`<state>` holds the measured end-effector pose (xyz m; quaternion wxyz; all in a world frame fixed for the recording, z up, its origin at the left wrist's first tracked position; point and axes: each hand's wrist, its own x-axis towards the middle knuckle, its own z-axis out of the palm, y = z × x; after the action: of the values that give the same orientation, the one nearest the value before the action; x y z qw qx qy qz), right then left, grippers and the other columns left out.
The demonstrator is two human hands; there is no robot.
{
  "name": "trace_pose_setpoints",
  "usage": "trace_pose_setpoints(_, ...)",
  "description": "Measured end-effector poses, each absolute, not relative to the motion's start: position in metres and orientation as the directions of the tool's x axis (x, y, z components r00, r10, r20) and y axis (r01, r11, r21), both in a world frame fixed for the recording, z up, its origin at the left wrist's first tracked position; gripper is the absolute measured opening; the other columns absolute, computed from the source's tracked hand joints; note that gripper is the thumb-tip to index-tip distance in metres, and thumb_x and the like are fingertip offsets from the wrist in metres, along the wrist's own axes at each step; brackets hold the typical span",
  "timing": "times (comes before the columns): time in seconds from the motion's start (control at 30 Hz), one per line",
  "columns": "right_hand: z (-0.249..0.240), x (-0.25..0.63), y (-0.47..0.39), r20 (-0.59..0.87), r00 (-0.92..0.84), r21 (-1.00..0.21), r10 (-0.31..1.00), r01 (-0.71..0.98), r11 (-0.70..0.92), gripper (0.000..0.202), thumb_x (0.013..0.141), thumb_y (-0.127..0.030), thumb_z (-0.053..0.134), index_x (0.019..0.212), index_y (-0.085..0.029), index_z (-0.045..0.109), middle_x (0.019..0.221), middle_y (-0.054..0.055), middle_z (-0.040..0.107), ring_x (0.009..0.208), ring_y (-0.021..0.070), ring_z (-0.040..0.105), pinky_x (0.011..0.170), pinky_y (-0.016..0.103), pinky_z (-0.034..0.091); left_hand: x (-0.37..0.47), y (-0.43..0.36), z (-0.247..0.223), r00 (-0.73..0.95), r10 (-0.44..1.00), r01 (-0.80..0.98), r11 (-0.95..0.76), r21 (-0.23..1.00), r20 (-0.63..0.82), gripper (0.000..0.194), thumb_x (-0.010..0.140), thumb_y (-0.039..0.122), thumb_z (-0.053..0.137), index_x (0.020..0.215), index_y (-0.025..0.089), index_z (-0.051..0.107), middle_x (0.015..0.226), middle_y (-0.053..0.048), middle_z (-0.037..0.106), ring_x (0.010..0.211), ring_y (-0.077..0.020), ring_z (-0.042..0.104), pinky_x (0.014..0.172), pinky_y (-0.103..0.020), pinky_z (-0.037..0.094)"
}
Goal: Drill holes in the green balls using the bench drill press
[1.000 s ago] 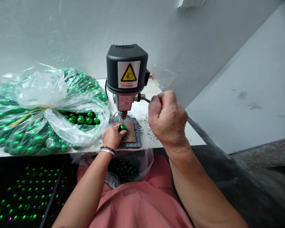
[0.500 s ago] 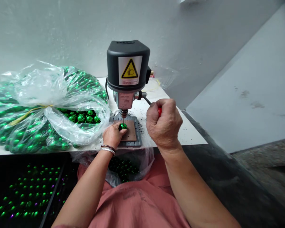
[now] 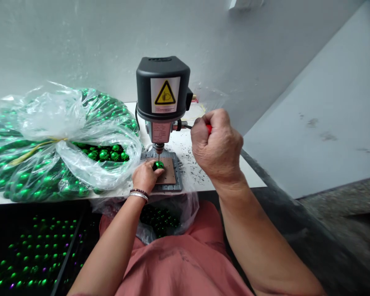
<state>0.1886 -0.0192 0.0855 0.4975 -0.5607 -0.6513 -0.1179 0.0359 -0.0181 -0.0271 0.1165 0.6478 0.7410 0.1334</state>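
A black bench drill press (image 3: 163, 88) with a yellow warning sticker stands on the white table. My left hand (image 3: 144, 176) pinches a shiny green ball (image 3: 159, 165) on the brown pad (image 3: 169, 174) over the grey drill base. The thin drill bit (image 3: 159, 156) comes down to the top of the ball; whether its tip is inside I cannot tell. My right hand (image 3: 217, 144) is wrapped round the red knob (image 3: 209, 128) of the feed lever, to the right of the drill head.
A large clear bag (image 3: 43, 135) of green balls lies at the left, partly torn open. Another plastic bag (image 3: 189, 209) with dark green balls hangs below the table edge. Dark shavings litter the white table (image 3: 249, 176). At lower left is a dark tray (image 3: 60, 267) with rows of green balls.
My right hand has raised the feed lever a little, and the lever now lies closer to level. My left hand keeps the ball under the bit. The view has shifted slightly.
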Motion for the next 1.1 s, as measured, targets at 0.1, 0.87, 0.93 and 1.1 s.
trace_pose_setpoints(0.1, 0.084, 0.189, -0.019, 0.788, 0.119, -0.401, 0.604, 0.843, 0.357, 0.021, 0.087, -0.035, 0.035, 0.08, -0.02, 0.048, 0.068, 0.003, 0.056, 0.062, 0.0133, 0.052, 0.064, 0.029, 0.039, 0.035, -0.018, -0.026, -0.132, 0.991, 0.927, 0.125, 0.353, -0.004, 0.039, 0.081, 0.047, 0.057, 0.114, 0.027, 0.064, 0.104, -0.006, 0.071, 0.094, -0.021, 0.064, 0.074, -0.027, 0.043)
trace_pose_setpoints(0.87, 0.082, 0.191, -0.012, 0.843, 0.093, -0.358, 0.529, 0.832, 0.424, 0.022, 0.088, -0.033, 0.036, 0.076, -0.019, 0.049, 0.065, 0.0, 0.051, 0.061, 0.0101, 0.049, 0.063, 0.027, 0.039, 0.029, -0.016, -0.038, -0.141, 0.989, 0.882, 0.105, 0.46, 0.044, 0.041, 0.078, 0.044, 0.061, 0.113, 0.023, 0.067, 0.105, -0.007, 0.071, 0.094, -0.022, 0.064, 0.08, -0.028, 0.045)
trace_pose_setpoints(0.93, 0.083, 0.192, -0.008, 0.866, 0.097, -0.347, 0.491, 0.824, 0.449, 0.021, 0.088, -0.033, 0.037, 0.075, -0.019, 0.048, 0.063, -0.001, 0.048, 0.059, 0.009, 0.047, 0.061, 0.026, 0.038, 0.027, -0.016, -0.038, -0.124, 0.991, 0.86, 0.085, 0.504, 0.045, 0.042, 0.078, 0.042, 0.061, 0.114, 0.021, 0.067, 0.105, -0.009, 0.071, 0.094, -0.0231, 0.064, 0.08, -0.03, 0.045)
trace_pose_setpoints(1.1, 0.082, 0.194, -0.004, 0.889, 0.069, -0.31, 0.453, 0.818, 0.485, 0.019, 0.088, -0.032, 0.04, 0.076, -0.019, 0.046, 0.061, -0.003, 0.046, 0.056, 0.0072, 0.044, 0.059, 0.025, 0.036, 0.01, -0.026, -0.033, -0.087, 0.995, 0.661, 0.091, 0.745, -0.044, 0.043, 0.077, 0.04, 0.059, 0.113, 0.018, 0.068, 0.097, -0.007, 0.073, 0.086, -0.0205, 0.064, 0.077, -0.028, 0.047)
